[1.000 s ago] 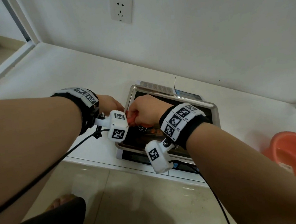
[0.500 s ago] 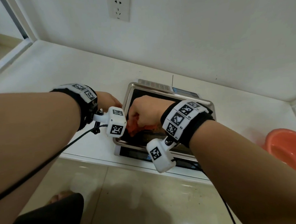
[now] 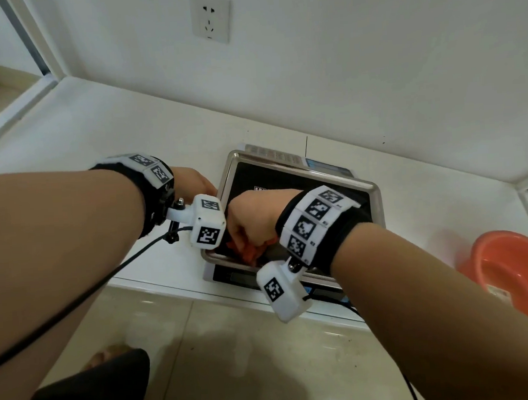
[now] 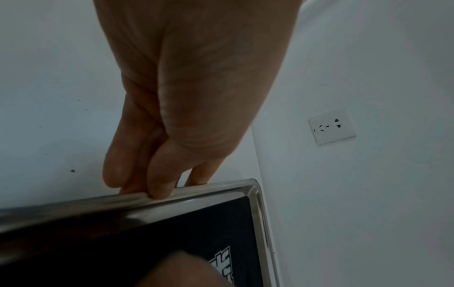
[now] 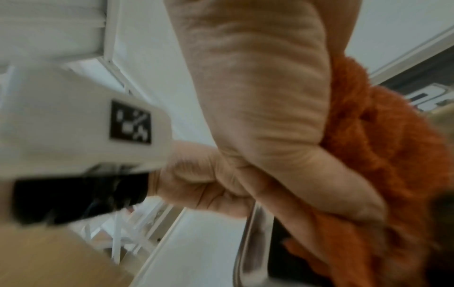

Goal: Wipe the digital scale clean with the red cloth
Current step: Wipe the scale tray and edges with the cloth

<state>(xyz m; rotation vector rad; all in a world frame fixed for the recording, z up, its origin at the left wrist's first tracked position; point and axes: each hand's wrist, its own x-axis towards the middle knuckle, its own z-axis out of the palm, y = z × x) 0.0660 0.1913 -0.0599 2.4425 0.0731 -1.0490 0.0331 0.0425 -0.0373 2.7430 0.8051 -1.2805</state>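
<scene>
The digital scale (image 3: 285,171) has a steel tray with a black top and stands on the white counter by the wall. My right hand (image 3: 251,219) grips the bunched red cloth (image 3: 250,253) and presses it on the tray near its front left corner. In the right wrist view the red cloth (image 5: 380,136) bulges out of my fist (image 5: 265,97). My left hand (image 3: 192,181) holds the tray's left rim. In the left wrist view the thumb (image 4: 159,188) lies on the steel rim (image 4: 221,189) with the fingers just outside it.
An orange plastic basin (image 3: 517,272) sits at the right, below the counter's level. A wall socket (image 3: 211,19) is above the scale. The counter's front edge (image 3: 169,289) runs just before the scale, with tiled floor (image 3: 236,358) below. A black cable (image 3: 105,278) hangs from my left wrist.
My right hand has dragged the red cloth toward me along the tray's left side to its front left corner. My left hand stays on the rim.
</scene>
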